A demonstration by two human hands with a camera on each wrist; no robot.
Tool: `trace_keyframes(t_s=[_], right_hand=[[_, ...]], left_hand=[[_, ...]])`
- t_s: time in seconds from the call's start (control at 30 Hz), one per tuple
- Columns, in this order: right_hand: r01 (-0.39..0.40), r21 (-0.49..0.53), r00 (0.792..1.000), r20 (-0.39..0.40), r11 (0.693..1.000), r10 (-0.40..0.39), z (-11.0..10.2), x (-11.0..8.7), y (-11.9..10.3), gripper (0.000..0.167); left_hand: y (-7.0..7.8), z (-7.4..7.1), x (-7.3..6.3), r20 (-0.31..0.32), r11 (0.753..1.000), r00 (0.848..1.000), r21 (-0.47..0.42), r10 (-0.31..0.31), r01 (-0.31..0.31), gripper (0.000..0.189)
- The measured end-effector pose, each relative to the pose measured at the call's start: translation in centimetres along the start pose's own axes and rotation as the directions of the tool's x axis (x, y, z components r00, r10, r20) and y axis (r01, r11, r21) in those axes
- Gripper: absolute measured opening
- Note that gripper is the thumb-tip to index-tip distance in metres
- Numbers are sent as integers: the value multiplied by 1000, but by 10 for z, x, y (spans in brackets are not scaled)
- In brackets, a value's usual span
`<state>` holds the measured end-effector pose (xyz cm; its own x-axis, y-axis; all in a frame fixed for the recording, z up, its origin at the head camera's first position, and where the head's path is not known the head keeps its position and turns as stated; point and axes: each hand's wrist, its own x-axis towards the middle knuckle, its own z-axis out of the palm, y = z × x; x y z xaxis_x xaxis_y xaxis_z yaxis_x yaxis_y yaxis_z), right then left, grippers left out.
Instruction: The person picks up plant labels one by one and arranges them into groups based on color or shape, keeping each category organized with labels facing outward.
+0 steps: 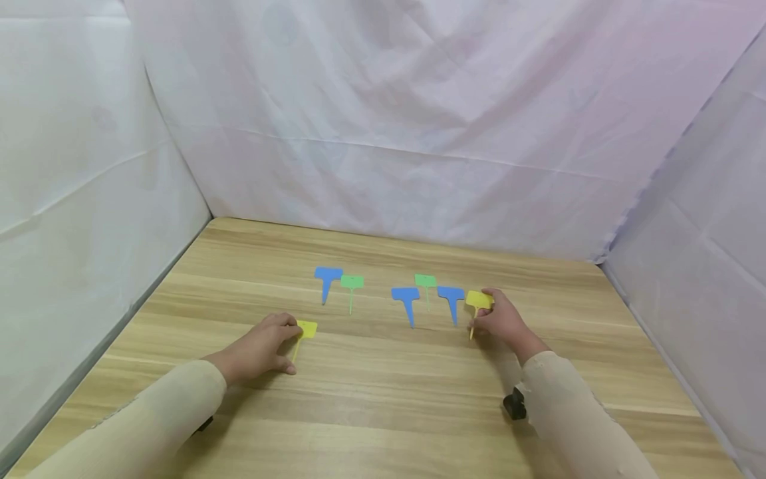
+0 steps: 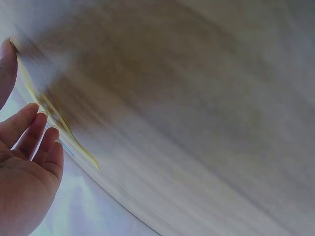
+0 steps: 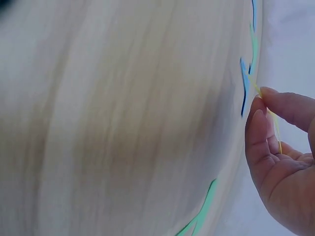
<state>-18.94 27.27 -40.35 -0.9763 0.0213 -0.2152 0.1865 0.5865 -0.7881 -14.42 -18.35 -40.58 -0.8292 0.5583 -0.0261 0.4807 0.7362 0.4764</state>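
Note:
A yellow T-shaped plant label point(image 1: 308, 328) lies on the table at the left. Over it reaches my left hand point(image 1: 263, 346), fingertips at its head and thumb by the stem's lower end; in the left wrist view the fingers point(image 2: 37, 132) are extended and spread, not closed round it. On the right, my right hand point(image 1: 507, 324) pinches another yellow plant label point(image 1: 477, 299) by its stem, between thumb and fingers. Nearest to that hand is a blue plant label point(image 1: 451, 293). The right wrist view shows the pinching thumb point(image 3: 288, 105) with a thin yellow edge beneath.
Between the hands and farther back lie a blue label point(image 1: 328, 273), a green label point(image 1: 352, 281), another blue label point(image 1: 405, 293) and a second green one point(image 1: 425, 280). The wooden table point(image 1: 383, 419) is bordered by white cloth point(image 1: 407, 133) behind and at both sides.

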Motion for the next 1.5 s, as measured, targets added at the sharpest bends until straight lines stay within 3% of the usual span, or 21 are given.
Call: trace_keyframes(t_s=[0.6, 1.3, 1.5], right_hand=[[29, 62, 995, 88, 998, -35, 40, -14, -43, 83], [96, -27, 987, 134, 995, -91, 89, -14, -84, 87], [113, 1, 982, 150, 994, -112, 101, -16, -89, 85]], left_hand=[[1, -2, 1, 15, 1000, 1000, 8, -14, 14, 65], [2, -5, 4, 26, 1000, 999, 15, -24, 24, 64], [2, -5, 5, 19, 1000, 1000, 12, -12, 12, 64]])
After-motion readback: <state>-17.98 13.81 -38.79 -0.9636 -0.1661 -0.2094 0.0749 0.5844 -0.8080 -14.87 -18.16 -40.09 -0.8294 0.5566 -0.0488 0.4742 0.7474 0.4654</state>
